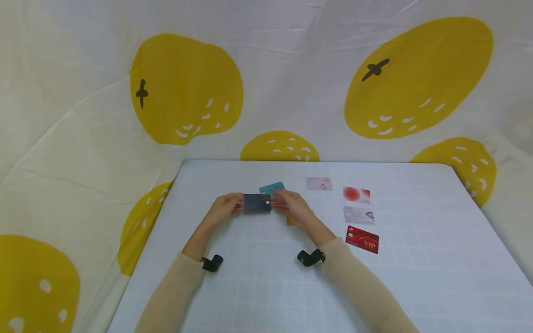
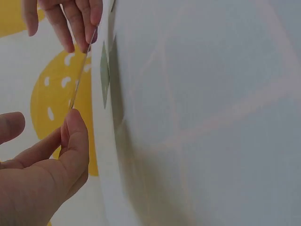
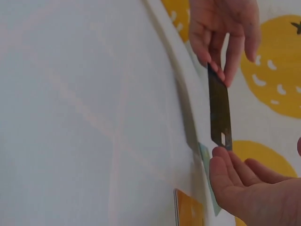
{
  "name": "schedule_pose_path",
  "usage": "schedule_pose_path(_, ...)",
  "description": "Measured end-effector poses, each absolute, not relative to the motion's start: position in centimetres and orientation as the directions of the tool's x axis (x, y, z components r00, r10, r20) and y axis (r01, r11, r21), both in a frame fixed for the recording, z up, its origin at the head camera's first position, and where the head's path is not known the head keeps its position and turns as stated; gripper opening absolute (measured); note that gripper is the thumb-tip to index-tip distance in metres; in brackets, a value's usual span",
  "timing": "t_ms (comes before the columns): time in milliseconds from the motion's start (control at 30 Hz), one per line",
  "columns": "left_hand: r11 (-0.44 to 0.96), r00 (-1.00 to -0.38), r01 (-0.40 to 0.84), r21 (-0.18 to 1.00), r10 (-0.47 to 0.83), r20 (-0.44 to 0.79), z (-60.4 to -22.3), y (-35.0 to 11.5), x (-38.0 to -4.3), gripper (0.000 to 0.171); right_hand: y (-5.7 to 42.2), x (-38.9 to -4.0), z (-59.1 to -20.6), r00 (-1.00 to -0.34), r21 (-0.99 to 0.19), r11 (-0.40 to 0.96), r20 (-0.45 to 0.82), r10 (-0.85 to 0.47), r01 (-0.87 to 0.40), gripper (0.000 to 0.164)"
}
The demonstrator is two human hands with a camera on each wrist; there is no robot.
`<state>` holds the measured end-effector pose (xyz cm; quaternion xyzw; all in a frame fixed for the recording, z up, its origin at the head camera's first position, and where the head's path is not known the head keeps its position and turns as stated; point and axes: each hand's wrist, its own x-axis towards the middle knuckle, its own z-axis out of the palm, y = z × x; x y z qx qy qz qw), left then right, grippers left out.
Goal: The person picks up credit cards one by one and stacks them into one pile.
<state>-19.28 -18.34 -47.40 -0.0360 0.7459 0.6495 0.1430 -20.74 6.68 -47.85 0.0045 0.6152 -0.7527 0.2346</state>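
Note:
A dark bank card (image 1: 257,203) with a small chip is held up off the table, its broad face towards the head camera. My left hand (image 1: 225,208) holds its left end with the fingertips, and my right hand (image 1: 294,210) holds the right end the same way. The right wrist view shows the dark card (image 3: 219,110) spanning between both sets of fingertips, with the right thumb standing apart. From the left wrist, the card (image 2: 81,77) appears nearly edge-on. Behind the right hand lies a teal card (image 1: 271,188); below that hand, a yellow-orange card (image 1: 290,221) is partly hidden.
Right of the hands, a pale pink card (image 1: 319,183), a white card with a red circle (image 1: 356,195), a silvery card (image 1: 359,215) and a red VIP card (image 1: 362,239) lie spread on the light blue table (image 1: 258,296). A fruit-patterned cloth (image 1: 291,92) hangs behind.

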Motion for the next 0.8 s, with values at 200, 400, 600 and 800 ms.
schedule_pose_path(200, 0.14, -0.95, -0.239, 0.961, 0.169, -0.261, -47.6, -16.7, -19.2, 0.041, 8.8, -20.0, -47.5, -0.9, -0.949, -0.062, -0.272, -0.34, 0.31, 0.054)
schedule_pose_path(400, 0.155, -0.946, -0.233, 0.96, 0.191, -0.26, -47.7, -14.8, -19.2, 0.041, 11.0, -19.2, -47.4, -0.912, -0.964, 0.004, -0.255, -0.322, 0.268, 0.054)
schedule_pose_path(600, 0.149, -0.944, -0.23, 0.962, 0.205, -0.257, -48.0, -12.9, -19.3, 0.039, 12.7, -18.3, -47.4, -0.924, -0.967, 0.047, -0.253, -0.286, 0.25, 0.053)
schedule_pose_path(800, 0.167, -0.945, -0.198, 0.966, 0.229, -0.233, -48.4, -11.3, -19.4, 0.039, 14.1, -17.7, -47.6, -0.93, -0.96, 0.108, -0.278, -0.241, 0.259, 0.052)
